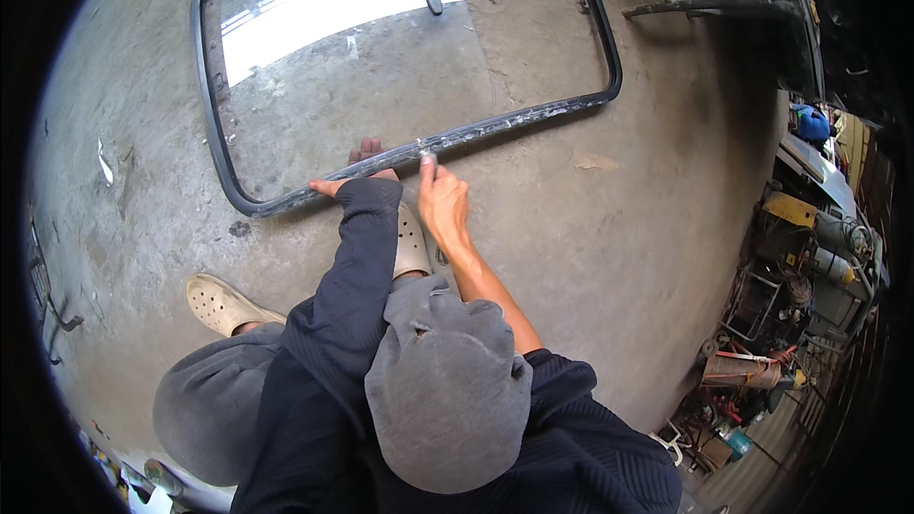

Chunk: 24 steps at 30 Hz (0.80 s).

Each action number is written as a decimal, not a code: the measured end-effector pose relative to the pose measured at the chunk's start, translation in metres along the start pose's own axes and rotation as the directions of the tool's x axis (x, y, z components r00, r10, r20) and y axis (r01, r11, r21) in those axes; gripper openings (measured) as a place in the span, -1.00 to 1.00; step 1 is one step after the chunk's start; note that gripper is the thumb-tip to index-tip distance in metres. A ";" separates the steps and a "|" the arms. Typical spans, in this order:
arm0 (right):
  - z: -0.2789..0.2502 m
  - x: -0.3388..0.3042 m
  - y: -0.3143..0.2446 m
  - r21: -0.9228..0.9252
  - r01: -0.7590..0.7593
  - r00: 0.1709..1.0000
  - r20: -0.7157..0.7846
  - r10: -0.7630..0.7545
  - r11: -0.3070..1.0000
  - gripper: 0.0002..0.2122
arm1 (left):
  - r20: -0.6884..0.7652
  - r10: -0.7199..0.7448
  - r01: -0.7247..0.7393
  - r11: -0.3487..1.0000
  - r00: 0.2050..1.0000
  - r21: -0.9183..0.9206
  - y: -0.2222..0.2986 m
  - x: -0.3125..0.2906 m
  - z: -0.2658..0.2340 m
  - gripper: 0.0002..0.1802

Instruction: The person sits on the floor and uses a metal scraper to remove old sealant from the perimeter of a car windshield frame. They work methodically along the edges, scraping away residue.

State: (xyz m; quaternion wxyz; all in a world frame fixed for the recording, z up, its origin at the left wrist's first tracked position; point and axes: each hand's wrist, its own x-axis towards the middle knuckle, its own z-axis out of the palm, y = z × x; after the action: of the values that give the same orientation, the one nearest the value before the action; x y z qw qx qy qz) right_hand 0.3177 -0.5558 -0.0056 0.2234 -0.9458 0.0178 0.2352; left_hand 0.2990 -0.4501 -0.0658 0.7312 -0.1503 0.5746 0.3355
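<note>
In front of me is a black window frame (543, 115) with rounded corners, its near bar scuffed with whitish residue. A glass pane (352, 67) fills its left part, reflecting bright light, with a dark oval handle (434, 1) on it. My left hand (367, 167) is wrapped round the near bar, thumb on the near side and fingertips beyond it. Just to its right, my right hand (443, 198) is closed with its fingertips at the bar's residue. Whatever it may pinch is too small to make out.
My feet in beige clogs (224, 303) are on the concrete floor (609, 257) close to the frame. A dark metal stand (714, 8) is at the upper right. Tools, a yellow-topped machine (790, 209) and a cable reel (743, 371) crowd the right side.
</note>
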 end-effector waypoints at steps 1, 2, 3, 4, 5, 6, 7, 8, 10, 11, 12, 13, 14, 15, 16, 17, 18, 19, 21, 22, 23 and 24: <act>0.001 -0.003 -0.002 -0.055 0.041 0.999 0.020 -0.040 0.998 -0.52 | 0.012 0.012 -0.012 1.000 1.000 -0.004 0.001 0.002 0.000 0.11; -0.001 0.001 0.003 -0.085 0.058 0.998 0.001 -0.058 0.995 -0.52 | -0.016 0.010 -0.010 1.000 1.000 -0.005 -0.001 0.004 -0.002 0.11; -0.005 0.004 0.003 -0.032 0.019 0.999 -0.025 -0.020 0.999 -0.51 | -0.043 0.009 -0.009 1.000 0.999 -0.005 -0.002 -0.001 0.002 0.11; -0.009 0.006 0.003 0.021 -0.018 0.999 -0.049 0.019 1.000 -0.50 | -0.070 0.008 -0.008 1.000 0.998 -0.006 -0.003 -0.004 0.005 0.12; -0.011 0.008 0.002 0.076 -0.055 0.996 -0.070 0.060 0.996 -0.50 | -0.049 0.009 -0.009 1.000 0.999 -0.007 -0.002 -0.003 0.005 0.11; -0.005 0.004 0.001 0.063 -0.027 0.999 -0.036 0.029 0.998 -0.49 | -0.026 0.006 -0.006 1.000 1.000 -0.008 -0.002 -0.002 0.004 0.11; 0.003 -0.003 -0.003 0.003 0.040 0.999 -0.018 -0.040 0.999 -0.48 | -0.008 0.002 -0.003 1.000 1.000 -0.011 -0.003 0.001 0.001 0.10; 0.005 -0.006 -0.003 -0.023 0.039 0.999 -0.017 -0.040 0.999 -0.48 | -0.017 -0.005 0.005 1.000 1.000 -0.014 -0.002 0.004 -0.003 0.10; -0.001 -0.001 -0.007 0.036 -0.034 0.999 0.004 0.034 0.999 -0.49 | -0.022 -0.003 0.002 1.000 1.000 -0.028 0.004 0.006 0.001 0.09; -0.006 0.005 -0.003 0.112 -0.116 0.993 0.028 0.113 0.987 -0.50 | -0.020 -0.003 0.003 1.000 1.000 -0.024 0.002 0.006 0.003 0.09; -0.013 0.000 -0.008 0.154 -0.123 0.992 -0.010 0.126 0.980 -0.51 | -0.028 -0.010 0.009 1.000 1.000 -0.007 -0.002 -0.002 0.003 0.08; -0.007 -0.004 -0.008 0.105 -0.089 0.996 -0.007 0.091 0.990 -0.51 | -0.035 -0.016 0.016 1.000 0.999 0.009 -0.003 -0.008 0.003 0.08; 0.004 -0.009 -0.011 0.056 -0.055 0.998 -0.003 0.055 0.997 -0.52 | -0.044 -0.015 0.015 1.000 0.999 0.010 -0.002 -0.009 0.001 0.08; 0.008 -0.011 -0.016 0.008 -0.007 1.000 0.002 0.007 1.000 -0.52 | -0.044 -0.012 0.012 1.000 0.999 0.001 0.000 -0.008 0.003 0.07; 0.008 -0.011 -0.018 -0.004 -0.022 0.999 0.035 0.023 1.000 -0.53 | -0.044 -0.010 0.009 1.000 0.999 -0.008 0.002 -0.007 0.006 0.07; 0.003 -0.009 -0.016 0.023 -0.046 0.999 0.019 0.046 0.999 -0.53 | -0.045 -0.007 0.006 1.000 0.999 -0.017 0.003 -0.007 0.007 0.06; -0.002 -0.008 -0.013 0.052 -0.072 0.997 0.010 0.072 0.996 -0.54 | -0.045 -0.012 0.011 1.000 0.999 -0.011 0.003 -0.008 0.008 0.07; -0.005 -0.007 -0.012 0.081 -0.098 0.995 0.000 0.099 0.992 -0.54 | -0.046 -0.016 0.016 1.000 0.999 -0.004 0.001 -0.010 0.008 0.07; -0.001 -0.010 -0.015 0.053 -0.037 0.999 -0.013 0.038 0.998 -0.54 | -0.029 -0.013 0.013 1.000 0.999 0.000 0.000 -0.006 0.005 0.08; 0.001 -0.011 -0.015 0.022 -0.021 1.000 0.007 0.021 1.000 -0.54 | -0.010 -0.004 0.004 1.000 1.000 -0.003 0.001 0.000 0.001 0.08; 0.001 -0.012 -0.015 -0.008 -0.004 1.000 0.028 0.004 1.000 -0.54 | 0.009 0.005 -0.004 1.000 1.000 -0.007 0.002 0.005 -0.003 0.09; -0.001 -0.009 -0.014 0.031 -0.030 0.999 0.016 0.030 0.999 -0.53 | -0.003 0.005 -0.005 1.000 1.000 -0.006 0.001 0.003 -0.001 0.10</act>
State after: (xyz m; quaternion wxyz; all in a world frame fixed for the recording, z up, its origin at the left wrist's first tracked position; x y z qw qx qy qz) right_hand 0.3122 -0.5443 0.0056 0.2349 -0.9399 0.0340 0.2453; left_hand 0.2976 -0.4492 -0.0687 0.7292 -0.1517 0.5749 0.3388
